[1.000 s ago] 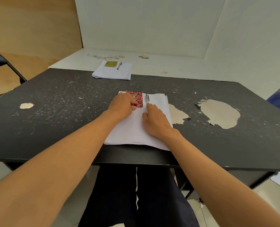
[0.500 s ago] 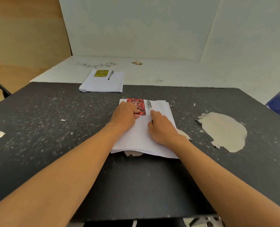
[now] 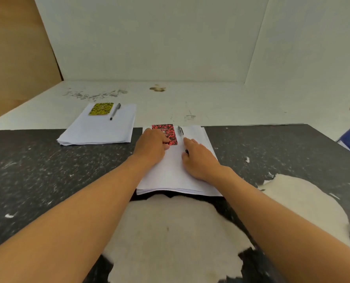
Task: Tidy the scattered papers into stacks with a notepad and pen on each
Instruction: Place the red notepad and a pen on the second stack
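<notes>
I have pushed my paper stack (image 3: 176, 172) away from me, up to the table's (image 3: 47, 176) far edge, just beside the other stack (image 3: 100, 127), so tidying looks almost done. My left hand (image 3: 151, 146) rests curled on the red notepad (image 3: 167, 133). My right hand (image 3: 198, 158) lies flat, fingers together, touching the pen (image 3: 181, 137). The pen's long side runs away from me, tip toward me.

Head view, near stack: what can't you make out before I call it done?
- Red notepad: its near left corner is under the left hand.
- Near pen: its tip end is partly behind the right hand; contact unclear.
- Near stack: sheet count too fine to tell.
- Red notepad's cover print: too small to read.
</notes>
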`<state>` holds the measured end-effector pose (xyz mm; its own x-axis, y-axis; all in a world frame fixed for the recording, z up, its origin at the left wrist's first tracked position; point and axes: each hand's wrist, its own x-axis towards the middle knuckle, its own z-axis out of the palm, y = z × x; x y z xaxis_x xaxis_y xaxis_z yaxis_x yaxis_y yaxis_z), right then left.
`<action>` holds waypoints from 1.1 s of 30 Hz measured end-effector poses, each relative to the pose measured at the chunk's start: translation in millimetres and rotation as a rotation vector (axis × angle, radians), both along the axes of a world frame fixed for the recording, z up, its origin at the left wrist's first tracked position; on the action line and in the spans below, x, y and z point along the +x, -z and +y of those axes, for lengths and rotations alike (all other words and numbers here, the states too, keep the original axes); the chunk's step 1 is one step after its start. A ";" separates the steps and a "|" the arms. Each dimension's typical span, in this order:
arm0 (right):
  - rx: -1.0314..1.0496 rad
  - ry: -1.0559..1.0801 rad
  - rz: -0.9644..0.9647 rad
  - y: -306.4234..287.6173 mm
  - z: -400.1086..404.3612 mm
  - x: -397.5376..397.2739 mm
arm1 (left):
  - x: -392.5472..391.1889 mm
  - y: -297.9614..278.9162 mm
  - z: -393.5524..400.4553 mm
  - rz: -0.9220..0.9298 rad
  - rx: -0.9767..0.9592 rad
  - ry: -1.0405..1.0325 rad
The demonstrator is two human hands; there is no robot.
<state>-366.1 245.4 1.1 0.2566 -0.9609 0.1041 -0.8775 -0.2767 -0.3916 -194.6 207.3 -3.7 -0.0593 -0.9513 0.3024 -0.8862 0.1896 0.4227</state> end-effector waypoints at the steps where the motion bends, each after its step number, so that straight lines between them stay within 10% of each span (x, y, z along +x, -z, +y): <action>1: -0.001 -0.001 0.003 0.3 -9.1 0.2 | -0.1 1.8 -9.9 0.008 0.005 -0.007; 33: -0.164 -0.028 -0.051 19.5 -203.1 26.3 | 22.1 16.7 -202.6 0.072 -0.032 -0.096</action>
<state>-339.8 42.3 -18.5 0.2732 -0.9226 0.2723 -0.8489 -0.3644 -0.3829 -172.5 4.7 -20.3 0.0547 -0.9413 0.3332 -0.8683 0.1200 0.4813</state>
